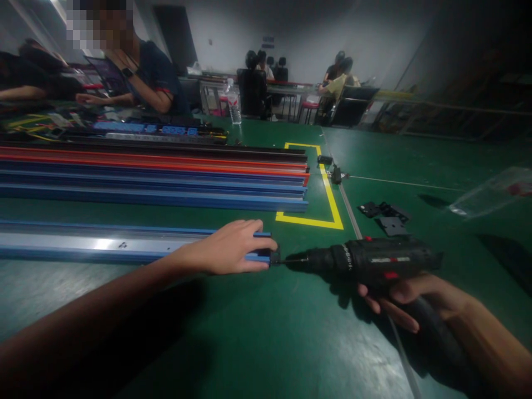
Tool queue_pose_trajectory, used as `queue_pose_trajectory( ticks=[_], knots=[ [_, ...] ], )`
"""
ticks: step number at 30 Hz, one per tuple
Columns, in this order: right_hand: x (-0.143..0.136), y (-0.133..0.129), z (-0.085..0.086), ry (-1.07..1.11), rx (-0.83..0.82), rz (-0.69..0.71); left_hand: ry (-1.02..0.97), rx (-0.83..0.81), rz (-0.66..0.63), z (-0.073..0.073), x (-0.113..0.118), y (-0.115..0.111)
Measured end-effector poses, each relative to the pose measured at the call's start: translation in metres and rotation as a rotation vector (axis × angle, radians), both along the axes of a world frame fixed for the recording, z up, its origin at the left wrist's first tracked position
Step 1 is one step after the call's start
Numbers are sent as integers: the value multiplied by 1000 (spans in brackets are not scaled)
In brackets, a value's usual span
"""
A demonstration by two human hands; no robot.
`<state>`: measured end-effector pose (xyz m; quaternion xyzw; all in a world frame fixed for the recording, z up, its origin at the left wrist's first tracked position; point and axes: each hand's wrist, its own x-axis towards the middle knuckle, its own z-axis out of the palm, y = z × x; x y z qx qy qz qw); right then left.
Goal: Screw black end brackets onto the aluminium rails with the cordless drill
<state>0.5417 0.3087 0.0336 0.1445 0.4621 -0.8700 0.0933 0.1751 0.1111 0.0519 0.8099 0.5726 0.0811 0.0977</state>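
Observation:
My left hand [233, 247] grips the right end of a long blue rail with a silver face [100, 244], its fingers wrapped over the edges. A small black end cap [275, 256] sits at that end, by my fingertips. My right hand [409, 302] holds a black cordless drill [374, 260] with red details, lying level and pointing left. The thin bit [295, 260] reaches to the end cap; whether it sits in a screw is too small to tell.
Behind lie several blue and red rails [166, 177] side by side. Yellow tape [332, 205] marks the green table [257, 332]. Black plates [390, 224] and small black parts [336, 175] lie right. A water bottle [233, 102] stands farther back; a person [153, 83] sits across.

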Motion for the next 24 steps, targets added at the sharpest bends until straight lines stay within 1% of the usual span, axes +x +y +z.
queue_pose_trajectory(
  ticks=[3, 5, 11, 17, 24],
  knots=[
    [-1, -4, 7, -5, 77, -12, -14, -9, -2, -1, -1, 0],
    [-1, -5, 8, -25, 82, -16, -10, -16, 0, 0, -1, 1],
    [-3, -4, 1, -96, 8, -69, -2, -15, -12, 1, 0, 3],
    [-4, -2, -2, -157, -23, -79, 16, -14, -20, -1, -1, 4],
    [0, 0, -8, -161, -62, -98, -5, -4, -22, -2, -2, 3]
  ],
)
